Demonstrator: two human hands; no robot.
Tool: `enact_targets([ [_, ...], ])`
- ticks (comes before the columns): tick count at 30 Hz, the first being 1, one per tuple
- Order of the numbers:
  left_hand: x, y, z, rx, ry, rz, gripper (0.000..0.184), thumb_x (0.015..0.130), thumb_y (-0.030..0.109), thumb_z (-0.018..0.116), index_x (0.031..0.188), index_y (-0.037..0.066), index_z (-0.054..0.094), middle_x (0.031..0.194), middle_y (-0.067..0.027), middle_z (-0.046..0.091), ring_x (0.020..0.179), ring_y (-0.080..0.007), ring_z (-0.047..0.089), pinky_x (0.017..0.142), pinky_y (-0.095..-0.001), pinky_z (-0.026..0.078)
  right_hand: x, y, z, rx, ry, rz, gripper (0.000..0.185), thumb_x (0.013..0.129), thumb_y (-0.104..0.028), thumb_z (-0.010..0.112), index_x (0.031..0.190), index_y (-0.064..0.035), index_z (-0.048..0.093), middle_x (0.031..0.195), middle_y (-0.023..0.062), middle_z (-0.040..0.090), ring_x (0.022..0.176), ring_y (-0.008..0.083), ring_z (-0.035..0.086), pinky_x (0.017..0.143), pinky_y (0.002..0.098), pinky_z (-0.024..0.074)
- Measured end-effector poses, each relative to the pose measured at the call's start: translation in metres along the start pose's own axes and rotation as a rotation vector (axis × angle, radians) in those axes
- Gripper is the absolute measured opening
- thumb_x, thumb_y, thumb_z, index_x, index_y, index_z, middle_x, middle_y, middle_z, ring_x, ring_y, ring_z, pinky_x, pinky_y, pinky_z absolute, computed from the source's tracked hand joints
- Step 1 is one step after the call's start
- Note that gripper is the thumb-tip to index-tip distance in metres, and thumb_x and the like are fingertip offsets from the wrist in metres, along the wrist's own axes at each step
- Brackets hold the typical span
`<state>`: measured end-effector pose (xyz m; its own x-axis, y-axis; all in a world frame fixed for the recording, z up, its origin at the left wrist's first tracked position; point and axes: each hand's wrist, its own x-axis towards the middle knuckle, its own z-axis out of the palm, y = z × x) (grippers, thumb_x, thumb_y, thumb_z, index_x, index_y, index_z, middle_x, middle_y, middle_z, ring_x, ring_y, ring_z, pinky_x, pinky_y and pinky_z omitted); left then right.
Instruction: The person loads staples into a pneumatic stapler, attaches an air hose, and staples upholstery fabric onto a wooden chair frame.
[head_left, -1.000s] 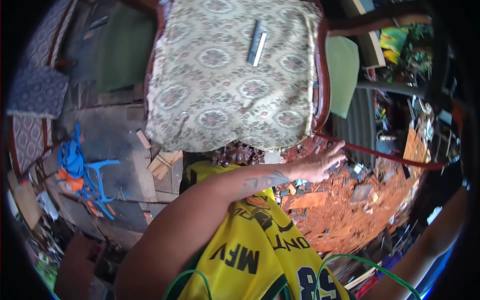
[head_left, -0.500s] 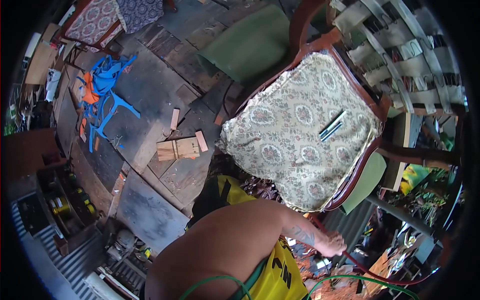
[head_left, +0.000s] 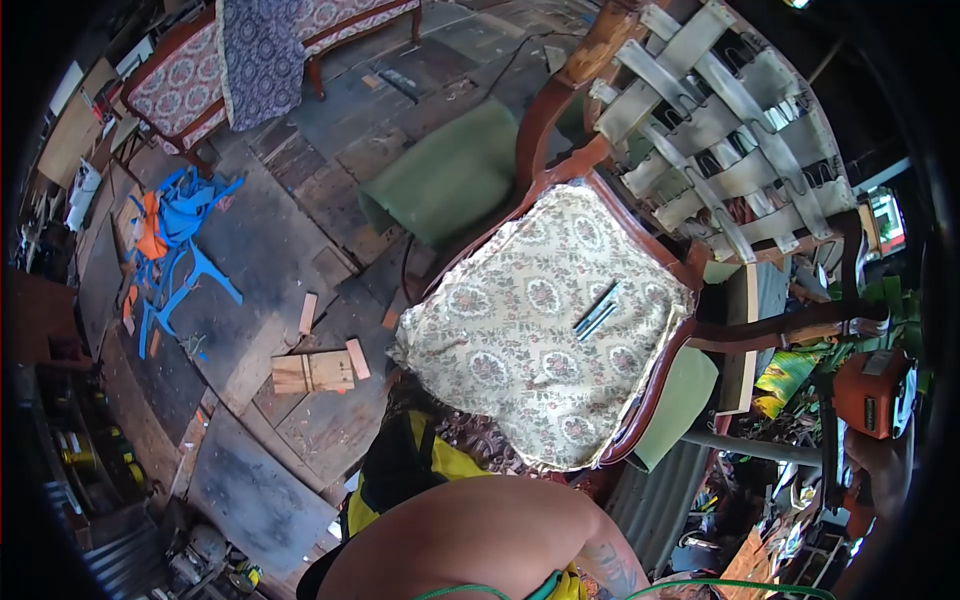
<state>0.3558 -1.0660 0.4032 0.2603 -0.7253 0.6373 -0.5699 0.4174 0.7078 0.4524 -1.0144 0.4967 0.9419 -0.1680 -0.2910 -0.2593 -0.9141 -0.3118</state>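
Observation:
The chair seat [head_left: 540,330] is covered in cream floral fabric with rough edges. Short dark and silvery strips [head_left: 598,311] lie on it. At the far right my right hand [head_left: 878,462] is closed around an orange and black handheld tool [head_left: 873,393], raised beside the chair's wooden arm [head_left: 790,330]. My left arm, with a tattooed forearm, reaches across the bottom below the seat. Only a small part of my left hand [head_left: 682,588] shows at the bottom edge, near a green cord; its fingers cannot be made out.
The chair's webbed back [head_left: 725,130] stands at upper right. Green padding [head_left: 445,170] lies behind the seat. At left are a blue broken plastic piece [head_left: 190,230] and a patterned sofa [head_left: 180,90]. Wood blocks [head_left: 313,372] lie on the floor, with a hose or pipe [head_left: 760,447] at right.
The view has turned, bringing the chair back and sofa into sight. My left hand has dropped to the bottom edge. My right hand has come into view with the orange tool.

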Motion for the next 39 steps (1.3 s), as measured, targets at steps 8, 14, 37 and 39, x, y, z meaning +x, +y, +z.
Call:
enact_targets([
  [8,0.019,0.015,0.013,-0.022,-0.056,0.040,0.021,0.092,0.023,0.061,0.087,0.003,0.057,0.073,-0.0136,0.062,0.065,-0.0306,0.066,0.060,-0.0428,0.053,-0.008,-0.005,-0.017,0.046,0.047,-0.007,0.043,0.082,-0.012,0.077,0.123,-0.0042,0.063,0.076,0.0003,0.062,0.055,0.0088,0.057,0.052,0.0255,0.0453],
  [14,0.042,0.045,0.037,-0.086,-0.085,0.123,0.017,0.092,0.018,0.062,0.087,0.002,0.057,0.074,-0.0140,0.063,0.066,-0.0305,0.067,0.061,-0.0429,0.054,-0.019,-0.018,-0.045,0.076,0.108,-0.026,0.043,0.082,-0.012,0.078,0.121,-0.0035,0.063,0.074,0.0004,0.062,0.053,0.0087,0.057,0.050,0.0253,0.0447],
  [37,-0.252,-0.072,-0.337,0.446,0.246,-1.301,0.017,0.094,0.020,0.064,0.103,0.008,0.072,0.087,-0.0097,0.073,0.061,-0.0230,0.068,0.053,-0.0423,0.053,0.181,-0.204,-0.082,0.276,-0.086,-0.354,0.035,0.081,-0.019,0.081,0.106,0.0003,0.066,0.061,0.0003,0.059,0.045,0.0098,0.055,0.044,0.0265,0.0442],
  [39,-0.310,-0.079,-0.434,1.065,0.762,-0.994,0.027,0.089,0.013,0.074,0.114,0.008,0.065,0.090,-0.0087,0.071,0.064,-0.0209,0.065,0.049,-0.0345,0.052,0.201,-0.225,-0.057,0.306,-0.039,-0.400,0.035,0.080,-0.019,0.082,0.107,-0.0018,0.068,0.061,-0.0002,0.060,0.046,0.0094,0.054,0.045,0.0268,0.0448],
])
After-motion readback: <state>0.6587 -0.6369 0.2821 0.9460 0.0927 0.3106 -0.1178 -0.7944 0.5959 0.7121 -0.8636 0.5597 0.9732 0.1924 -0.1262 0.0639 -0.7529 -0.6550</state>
